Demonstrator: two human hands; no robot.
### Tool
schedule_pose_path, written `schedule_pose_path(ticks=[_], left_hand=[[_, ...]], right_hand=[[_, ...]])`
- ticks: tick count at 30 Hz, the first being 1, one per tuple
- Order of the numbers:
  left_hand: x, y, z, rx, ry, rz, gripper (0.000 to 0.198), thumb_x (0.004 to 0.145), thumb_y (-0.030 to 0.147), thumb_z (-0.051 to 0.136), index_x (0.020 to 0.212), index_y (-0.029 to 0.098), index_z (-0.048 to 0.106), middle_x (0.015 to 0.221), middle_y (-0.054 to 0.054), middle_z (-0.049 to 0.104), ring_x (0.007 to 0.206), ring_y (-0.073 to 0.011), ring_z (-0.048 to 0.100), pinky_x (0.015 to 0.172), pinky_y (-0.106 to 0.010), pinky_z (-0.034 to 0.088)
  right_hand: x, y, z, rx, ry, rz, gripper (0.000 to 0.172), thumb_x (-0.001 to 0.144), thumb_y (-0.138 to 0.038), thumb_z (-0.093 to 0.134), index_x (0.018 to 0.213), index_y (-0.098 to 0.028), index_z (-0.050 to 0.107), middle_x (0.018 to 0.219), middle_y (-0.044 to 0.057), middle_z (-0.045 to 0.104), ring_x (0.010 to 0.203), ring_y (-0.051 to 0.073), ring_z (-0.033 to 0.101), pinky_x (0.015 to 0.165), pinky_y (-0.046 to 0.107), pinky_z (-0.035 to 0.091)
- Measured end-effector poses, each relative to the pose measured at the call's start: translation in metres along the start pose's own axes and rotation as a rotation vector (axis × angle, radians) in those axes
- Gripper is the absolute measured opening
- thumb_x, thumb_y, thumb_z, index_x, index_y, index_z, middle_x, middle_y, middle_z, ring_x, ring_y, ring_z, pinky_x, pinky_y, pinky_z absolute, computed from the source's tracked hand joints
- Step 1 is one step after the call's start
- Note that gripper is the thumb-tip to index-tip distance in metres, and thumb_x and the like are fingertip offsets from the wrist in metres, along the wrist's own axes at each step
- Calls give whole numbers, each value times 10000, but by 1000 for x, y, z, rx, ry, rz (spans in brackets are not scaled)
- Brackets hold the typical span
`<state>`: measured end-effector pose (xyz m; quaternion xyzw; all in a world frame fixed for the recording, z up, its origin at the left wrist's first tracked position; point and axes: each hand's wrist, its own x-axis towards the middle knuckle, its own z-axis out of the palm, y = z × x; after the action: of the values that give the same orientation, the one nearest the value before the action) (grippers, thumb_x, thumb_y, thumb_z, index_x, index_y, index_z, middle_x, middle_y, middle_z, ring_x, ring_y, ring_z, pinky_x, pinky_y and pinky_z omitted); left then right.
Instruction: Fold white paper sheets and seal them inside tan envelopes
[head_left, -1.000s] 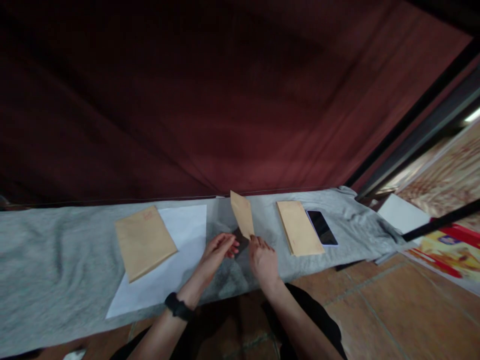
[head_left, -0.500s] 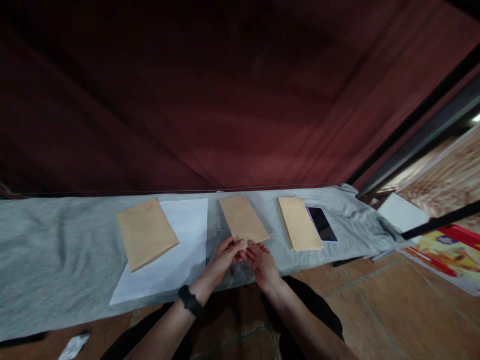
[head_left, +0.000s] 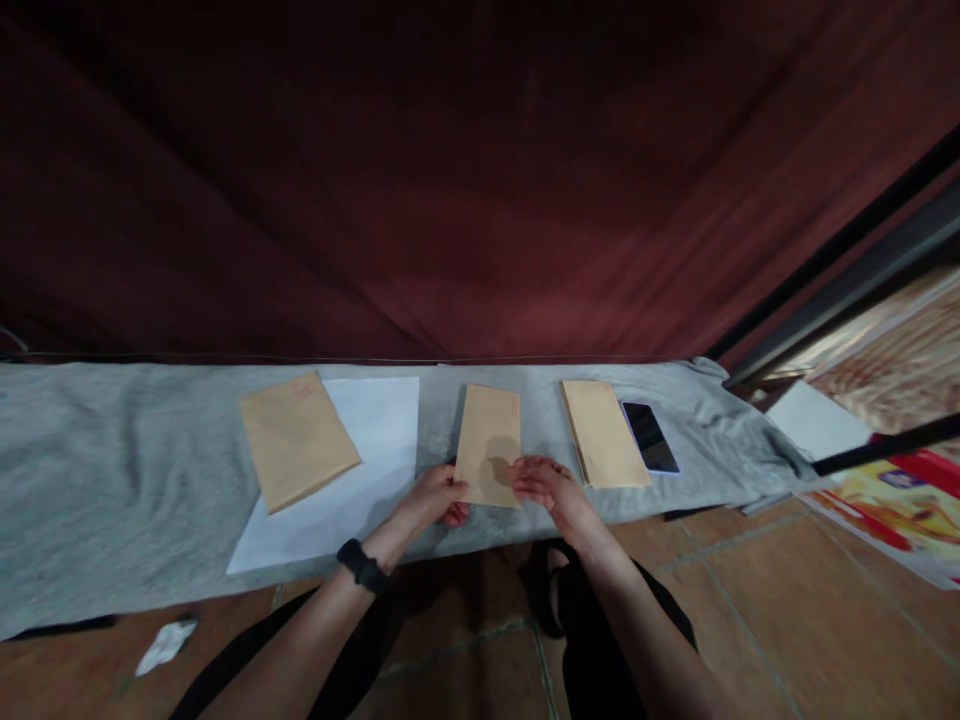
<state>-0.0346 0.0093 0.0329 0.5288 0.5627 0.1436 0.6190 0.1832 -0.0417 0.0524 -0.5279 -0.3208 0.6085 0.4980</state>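
A brown paper envelope (head_left: 487, 440) with small red print near its upper right edge is in front of me. My left hand (head_left: 436, 496) pinches its lower left corner, thumb on top and fingers below. At the envelope's right edge is my right hand (head_left: 546, 487), fingers stretched out and casting a shadow on the paper; whether they touch it I cannot tell. To the right lies a stack of brown envelopes (head_left: 606, 435). On the left, another brown envelope (head_left: 300, 442) with a red mark rests partly on a large white sheet (head_left: 386, 440).
A grey cloth (head_left: 150, 540) covers the long, narrow surface. Beside the stack lies a dark-screened phone (head_left: 651, 438). A dark red curtain (head_left: 465, 200) hangs behind. At the right are a metal bar and a colourful box (head_left: 900, 500); white crumpled paper (head_left: 166, 645) lies on the tiled floor.
The envelope has turned more upright and its red print now shows at the upper right. My right hand has moved right, off the bottom edge; my left hand has shifted to the lower left corner.
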Motion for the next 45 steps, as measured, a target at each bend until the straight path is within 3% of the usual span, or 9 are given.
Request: schedule_pose_path(ticks=[5, 9, 11, 14, 20, 25, 32, 36, 45], left_hand=[[0, -5, 8, 101, 106, 14, 106, 861, 215, 565, 958, 176, 580, 490, 56, 565, 424, -145, 561, 474, -239, 419], [-12, -3, 12, 414, 282, 163, 305, 853, 194, 587, 1153, 140, 587, 741, -63, 704, 723, -243, 700, 652, -301, 472], [-19, 0, 13, 616, 366, 225, 419, 867, 192, 579, 1277, 115, 540, 945, -138, 736, 932, -289, 707, 768, -323, 474], [-26, 3, 14, 750, 386, 236, 510, 893, 218, 567, 1383, 114, 468, 1020, -156, 737, 986, -305, 695, 822, -343, 472], [-23, 0, 27, 982, 365, 634, 312, 933, 122, 464, 1212, 133, 605, 1263, -163, 656, 1209, -293, 588, 1043, -411, 399], [-18, -16, 41, 1039, 221, 954, 499, 999, 392, 498, 1448, 178, 457, 1526, -119, 486, 1445, -247, 380, 1206, -430, 202], [-18, -20, 38, 1063, 136, 981, 602, 970, 552, 508, 1494, 268, 429, 1581, -53, 430, 1506, -258, 274, 1227, -462, 114], [-18, -20, 37, 1057, 106, 979, 599, 968, 551, 519, 1495, 284, 424, 1601, -31, 397, 1515, -258, 241, 1232, -460, 91], [-16, -22, 35, 1036, 90, 1001, 616, 948, 537, 571, 1499, 310, 417, 1608, -19, 385, 1513, -252, 249, 1240, -462, 104]], right_hand=[[24, 18, -8, -583, 226, -368, 359, 889, -420, 523, 1100, -208, 721, 1165, 89, 737, 1090, 253, 674, 985, 433, 525], [29, 34, -7, -1018, 121, -567, 457, 968, -324, 413, 1368, -197, 593, 1482, 105, 542, 1373, 242, 497, 1149, 466, 396], [29, 42, -7, -1190, 77, -606, 486, 985, -301, 397, 1434, -170, 531, 1541, 125, 469, 1432, 249, 425, 1176, 489, 351], [30, 52, -9, -1352, 69, -632, 504, 1005, -288, 378, 1482, -151, 470, 1560, 143, 437, 1460, 256, 378, 1187, 512, 313], [33, 54, -14, -1388, 58, -645, 499, 1028, -324, 351, 1487, -164, 463, 1564, 137, 433, 1457, 252, 382, 1184, 507, 310], [37, 47, -19, -1301, 7, -630, 483, 1028, -321, 330, 1447, -170, 516, 1513, 138, 500, 1417, 242, 442, 1167, 494, 360], [53, 39, -25, -1311, -46, -626, 521, 1045, -383, 285, 1486, -180, 474, 1562, 107, 442, 1464, 237, 374, 1203, 497, 319], [86, 30, -19, -1387, -151, -675, 534, 1059, -400, 261, 1527, -193, 416, 1618, 87, 348, 1506, 224, 291, 1224, 479, 266], [164, 11, -5, -1566, -103, -653, 544, 1063, -391, 230, 1547, -192, 377, 1633, 96, 311, 1513, 247, 271, 1228, 493, 193]])
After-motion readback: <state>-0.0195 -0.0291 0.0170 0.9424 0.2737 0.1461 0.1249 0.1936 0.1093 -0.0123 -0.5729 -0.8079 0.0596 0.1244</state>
